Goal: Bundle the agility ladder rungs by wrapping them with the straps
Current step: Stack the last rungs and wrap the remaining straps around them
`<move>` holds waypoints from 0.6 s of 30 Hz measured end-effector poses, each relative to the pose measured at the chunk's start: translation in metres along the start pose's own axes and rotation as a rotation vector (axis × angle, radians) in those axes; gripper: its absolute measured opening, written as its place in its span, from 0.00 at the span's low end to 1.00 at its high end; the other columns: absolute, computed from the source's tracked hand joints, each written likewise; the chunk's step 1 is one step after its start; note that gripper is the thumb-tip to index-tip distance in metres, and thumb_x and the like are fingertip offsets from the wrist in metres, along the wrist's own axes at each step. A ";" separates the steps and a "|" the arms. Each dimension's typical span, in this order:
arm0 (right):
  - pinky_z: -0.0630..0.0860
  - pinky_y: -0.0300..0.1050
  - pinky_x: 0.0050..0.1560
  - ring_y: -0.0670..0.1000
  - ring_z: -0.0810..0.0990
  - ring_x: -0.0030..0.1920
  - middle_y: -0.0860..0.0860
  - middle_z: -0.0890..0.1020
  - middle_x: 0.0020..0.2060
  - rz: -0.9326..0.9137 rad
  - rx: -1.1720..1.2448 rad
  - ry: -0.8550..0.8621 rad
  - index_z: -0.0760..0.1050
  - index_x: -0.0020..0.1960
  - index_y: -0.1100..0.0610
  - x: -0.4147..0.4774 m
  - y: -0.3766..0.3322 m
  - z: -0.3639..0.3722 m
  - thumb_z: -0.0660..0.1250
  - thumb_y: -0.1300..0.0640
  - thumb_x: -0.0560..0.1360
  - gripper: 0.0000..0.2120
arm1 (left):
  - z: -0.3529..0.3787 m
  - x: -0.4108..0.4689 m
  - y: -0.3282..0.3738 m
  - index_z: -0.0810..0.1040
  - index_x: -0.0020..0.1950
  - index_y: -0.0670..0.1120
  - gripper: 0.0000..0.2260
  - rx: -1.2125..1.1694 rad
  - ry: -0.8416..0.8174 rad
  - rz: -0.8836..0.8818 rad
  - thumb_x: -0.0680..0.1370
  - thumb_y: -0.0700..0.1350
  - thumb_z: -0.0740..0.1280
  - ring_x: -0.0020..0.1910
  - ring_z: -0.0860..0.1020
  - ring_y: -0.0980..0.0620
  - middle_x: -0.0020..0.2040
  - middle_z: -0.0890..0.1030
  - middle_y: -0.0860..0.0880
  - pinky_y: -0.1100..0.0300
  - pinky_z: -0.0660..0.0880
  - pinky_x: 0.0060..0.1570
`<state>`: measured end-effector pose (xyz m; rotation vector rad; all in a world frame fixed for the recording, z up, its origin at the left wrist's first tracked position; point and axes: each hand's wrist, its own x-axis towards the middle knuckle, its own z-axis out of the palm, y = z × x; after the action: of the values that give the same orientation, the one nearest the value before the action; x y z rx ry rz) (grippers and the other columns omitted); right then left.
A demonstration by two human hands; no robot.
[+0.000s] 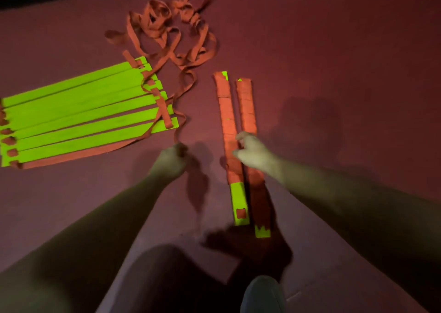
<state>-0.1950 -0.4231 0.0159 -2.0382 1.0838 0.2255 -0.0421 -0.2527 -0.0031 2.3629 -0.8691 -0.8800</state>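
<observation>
Dim room, dull red floor (334,50), green rungs (78,112), tangled orange straps (171,26)

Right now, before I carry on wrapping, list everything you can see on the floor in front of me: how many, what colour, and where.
flat lime-green plastic ladder rungs: about seven, bare, side by side on the left, strap threaded through their ends
loose orange fabric strap: one tangle, top centre, trailing down past the rungs
strap-wrapped rung bundles: two, orange over green, side by side right of centre
dark red floor: one, under everything
grey shape: one, bottom edge, too blurred to identify
foot: one, dark, bottom centre, by the bundles' near ends
left hand: grips the strap's end near the rungs
right hand: fingers curled on the bundles, midway along
</observation>
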 end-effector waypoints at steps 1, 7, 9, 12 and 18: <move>0.73 0.43 0.57 0.57 0.77 0.59 0.59 0.78 0.60 -0.024 -0.041 0.000 0.73 0.63 0.60 0.004 -0.016 0.003 0.67 0.59 0.74 0.18 | -0.016 0.000 -0.011 0.79 0.56 0.40 0.10 0.034 0.031 0.004 0.78 0.43 0.66 0.55 0.80 0.40 0.53 0.82 0.38 0.55 0.71 0.51; 0.71 0.46 0.61 0.60 0.75 0.62 0.61 0.76 0.60 -0.180 -0.231 -0.010 0.72 0.63 0.61 0.019 -0.111 0.037 0.65 0.54 0.75 0.18 | -0.103 -0.013 -0.075 0.78 0.56 0.36 0.11 0.133 0.152 -0.082 0.76 0.40 0.67 0.56 0.76 0.35 0.55 0.76 0.32 0.53 0.70 0.54; 0.70 0.45 0.59 0.60 0.74 0.61 0.61 0.76 0.59 -0.220 -0.263 0.000 0.72 0.62 0.60 0.025 -0.138 0.052 0.65 0.54 0.75 0.18 | -0.126 -0.017 -0.098 0.76 0.60 0.36 0.16 0.142 0.183 -0.123 0.75 0.42 0.70 0.58 0.74 0.35 0.59 0.72 0.32 0.52 0.69 0.60; 0.70 0.46 0.57 0.61 0.75 0.59 0.62 0.77 0.56 -0.260 -0.269 0.025 0.72 0.60 0.62 0.044 -0.169 0.079 0.66 0.54 0.73 0.19 | -0.153 -0.019 -0.140 0.75 0.62 0.36 0.20 0.162 0.220 -0.199 0.74 0.45 0.73 0.61 0.73 0.35 0.61 0.70 0.33 0.49 0.68 0.64; 0.70 0.50 0.62 0.64 0.73 0.62 0.66 0.74 0.60 -0.176 -0.304 0.077 0.70 0.63 0.64 0.087 -0.188 0.134 0.66 0.51 0.74 0.23 | -0.164 -0.014 -0.212 0.74 0.64 0.30 0.24 0.259 0.237 -0.048 0.73 0.42 0.72 0.66 0.72 0.32 0.65 0.72 0.29 0.46 0.68 0.67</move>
<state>0.0287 -0.3215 -0.0081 -2.4175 0.9545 0.2345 0.1481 -0.0641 -0.0146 2.6524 -0.8764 -0.5142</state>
